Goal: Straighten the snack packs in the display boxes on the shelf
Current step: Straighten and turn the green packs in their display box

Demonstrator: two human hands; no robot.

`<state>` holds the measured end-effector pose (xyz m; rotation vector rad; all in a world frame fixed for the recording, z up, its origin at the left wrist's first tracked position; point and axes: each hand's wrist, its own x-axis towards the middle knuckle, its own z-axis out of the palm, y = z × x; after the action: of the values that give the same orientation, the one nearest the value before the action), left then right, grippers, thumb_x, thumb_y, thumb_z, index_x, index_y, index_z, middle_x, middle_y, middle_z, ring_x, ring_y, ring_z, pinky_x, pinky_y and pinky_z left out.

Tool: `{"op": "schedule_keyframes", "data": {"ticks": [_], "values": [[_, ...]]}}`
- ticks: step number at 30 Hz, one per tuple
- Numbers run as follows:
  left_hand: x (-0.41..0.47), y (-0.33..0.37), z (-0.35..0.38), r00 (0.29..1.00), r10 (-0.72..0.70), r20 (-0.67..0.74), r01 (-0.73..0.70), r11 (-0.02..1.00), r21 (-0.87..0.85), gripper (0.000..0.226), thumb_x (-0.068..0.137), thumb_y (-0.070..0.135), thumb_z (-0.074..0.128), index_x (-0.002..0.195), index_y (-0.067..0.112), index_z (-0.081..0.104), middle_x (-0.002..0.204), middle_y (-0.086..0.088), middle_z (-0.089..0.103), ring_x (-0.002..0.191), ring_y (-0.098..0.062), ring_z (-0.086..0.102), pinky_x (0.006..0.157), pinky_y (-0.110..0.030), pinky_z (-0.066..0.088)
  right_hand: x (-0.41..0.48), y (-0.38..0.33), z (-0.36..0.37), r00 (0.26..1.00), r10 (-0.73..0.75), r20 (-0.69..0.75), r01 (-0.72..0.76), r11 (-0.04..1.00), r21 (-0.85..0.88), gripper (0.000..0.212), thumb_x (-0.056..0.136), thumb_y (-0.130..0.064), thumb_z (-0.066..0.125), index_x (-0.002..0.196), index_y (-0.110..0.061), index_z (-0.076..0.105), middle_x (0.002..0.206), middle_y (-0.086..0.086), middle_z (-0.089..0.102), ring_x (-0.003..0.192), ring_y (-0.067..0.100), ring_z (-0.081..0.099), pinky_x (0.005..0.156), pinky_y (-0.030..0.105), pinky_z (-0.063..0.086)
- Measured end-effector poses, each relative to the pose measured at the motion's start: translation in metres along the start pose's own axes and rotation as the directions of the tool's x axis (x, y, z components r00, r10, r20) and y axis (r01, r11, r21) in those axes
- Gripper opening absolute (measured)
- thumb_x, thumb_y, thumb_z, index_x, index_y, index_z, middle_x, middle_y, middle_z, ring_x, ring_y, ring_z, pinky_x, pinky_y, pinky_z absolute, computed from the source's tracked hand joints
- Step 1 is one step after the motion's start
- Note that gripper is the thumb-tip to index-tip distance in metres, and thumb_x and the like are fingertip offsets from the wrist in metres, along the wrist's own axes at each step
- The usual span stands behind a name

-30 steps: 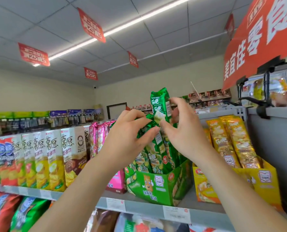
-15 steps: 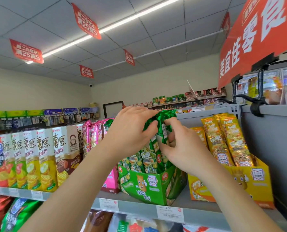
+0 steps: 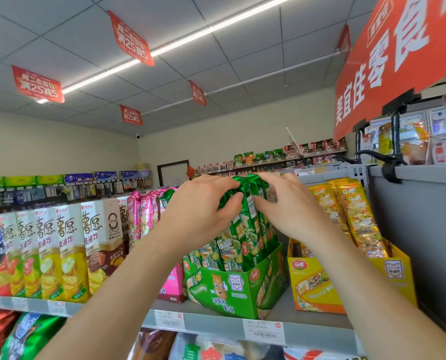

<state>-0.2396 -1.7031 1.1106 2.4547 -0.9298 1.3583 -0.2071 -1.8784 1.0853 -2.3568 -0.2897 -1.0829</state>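
Head view: your left hand (image 3: 201, 211) and right hand (image 3: 292, 206) are curling their fingers (image 3: 231, 200) round the tops of the green snack packs (image 3: 246, 229), which are standing in the green display box (image 3: 232, 289) on the grey shelf (image 3: 216, 324). Red signs (image 3: 131, 38) are hanging from the tiled ceiling (image 3: 60, 27) beside a strip light (image 3: 180, 42).

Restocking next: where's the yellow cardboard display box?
In the head view, the yellow cardboard display box stands on the grey metal shelf, right of centre, between the green cardboard display box and the grey side panel.
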Motion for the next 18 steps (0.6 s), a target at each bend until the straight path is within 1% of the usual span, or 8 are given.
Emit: {"op": "schedule_keyframes", "data": {"ticks": [3, 6, 7, 9, 11, 13, 15, 18], "values": [[-0.001, -0.001, -0.001, 1.0, -0.001, 0.01, 0.001, 1.0, -0.008, 0.03, 0.097, 0.03, 0.055, 0.12, 0.014, 0.067, 0.11, -0.002, 0.071, 0.101, -0.021, 0.061, 0.078, -0.026, 0.041, -0.003, 0.0, 0.003, 0.999, -0.033, -0.037, 0.034, 0.999, 0.034, 0.041, 0.093, -0.041, 0.058, 0.132, -0.032, 0.048, 0.106, 0.002, 0.052, 0.095, 0.022, 0.055, 0.069, 0.03, 0.036], [-0.001, -0.002, -0.002, 1.0, 0.004, 0.012, -0.003, 1.0, -0.03, 0.029, 0.097, 0.029, 0.055, 0.118, 0.013, 0.068, 0.108, -0.002, 0.071, 0.099, -0.019, 0.062, 0.077, -0.026, 0.042, 0.0, -0.005, -0.003, 0.995, -0.101, -0.014, 0.101, 0.994, 0.026, 0.03, 0.094, -0.033, 0.058, 0.122, -0.026, 0.05, 0.095, -0.004, 0.054, 0.083, 0.017, 0.053, 0.061, 0.03, 0.036], [-0.001, -0.002, -0.002, 1.0, 0.003, 0.012, -0.003, 0.999, -0.04, 0.029, 0.097, 0.029, 0.055, 0.118, 0.013, 0.068, 0.108, -0.002, 0.071, 0.099, -0.019, 0.061, 0.078, -0.025, 0.043, 0.001, -0.008, -0.007, 0.993, -0.115, -0.014, 0.116, 0.992, 0.042, 0.028, 0.094, -0.031, 0.058, 0.12, -0.025, 0.05, 0.095, -0.004, 0.055, 0.084, 0.017, 0.054, 0.062, 0.031, 0.039], [-0.001, -0.004, -0.002, 1.0, 0.007, 0.015, -0.006, 0.999, -0.051, 0.028, 0.098, 0.029, 0.055, 0.116, 0.012, 0.068, 0.105, -0.002, 0.071, 0.097, -0.02, 0.061, 0.078, -0.028, 0.045, 0.005, -0.016, -0.019, 0.992, -0.115, -0.059, 0.122, 0.985, 0.121, 0.026, 0.094, -0.027, 0.059, 0.118, -0.023, 0.048, 0.101, -0.003, 0.057, 0.092, 0.016, 0.057, 0.074, 0.033, 0.048], [-0.002, -0.005, -0.001, 1.0, 0.007, 0.022, -0.005, 0.999, -0.053, 0.029, 0.098, 0.03, 0.055, 0.117, 0.012, 0.067, 0.106, -0.003, 0.071, 0.098, -0.021, 0.061, 0.078, -0.03, 0.046, 0.011, -0.024, -0.037, 0.978, -0.107, -0.18, 0.147, 0.963, 0.225, 0.024, 0.095, -0.022, 0.059, 0.116, -0.023, 0.047, 0.107, -0.002, 0.057, 0.094, 0.016, 0.057, 0.079, 0.03, 0.048], [-0.003, -0.005, -0.001, 0.999, 0.006, 0.036, -0.004, 0.999, -0.051, 0.035, 0.098, 0.034, 0.054, 0.123, 0.012, 0.064, 0.11, -0.004, 0.07, 0.101, -0.022, 0.06, 0.082, -0.032, 0.046, 0.016, -0.032, -0.056, 0.929, -0.109, -0.355, 0.228, 0.922, 0.312, 0.023, 0.095, -0.018, 0.057, 0.114, -0.024, 0.047, 0.108, 0.0, 0.055, 0.089, 0.01, 0.056, 0.071, 0.016, 0.043], [-0.004, -0.004, -0.001, 0.999, 0.012, 0.053, -0.009, 0.998, -0.055, 0.046, 0.095, 0.043, 0.048, 0.132, 0.016, 0.056, 0.112, -0.003, 0.069, 0.103, -0.021, 0.059, 0.086, -0.035, 0.045, 0.013, -0.039, -0.071, 0.84, -0.11, -0.531, 0.346, 0.862, 0.369, 0.026, 0.096, -0.012, 0.054, 0.12, -0.019, 0.049, 0.112, 0.008, 0.055, 0.087, 0.007, 0.056, 0.069, 0.008, 0.041], [-0.003, 0.0, -0.002, 0.998, 0.011, 0.069, -0.006, 0.998, -0.064, 0.052, 0.094, 0.052, 0.042, 0.139, 0.026, 0.048, 0.115, 0.003, 0.065, 0.109, -0.017, 0.054, 0.088, -0.034, 0.043, -0.001, -0.037, -0.077, 0.704, -0.08, -0.705, 0.486, 0.778, 0.397, 0.032, 0.095, -0.005, 0.046, 0.127, -0.008, 0.049, 0.112, 0.018, 0.056, 0.09, 0.017, 0.055, 0.075, 0.018, 0.044]]}}
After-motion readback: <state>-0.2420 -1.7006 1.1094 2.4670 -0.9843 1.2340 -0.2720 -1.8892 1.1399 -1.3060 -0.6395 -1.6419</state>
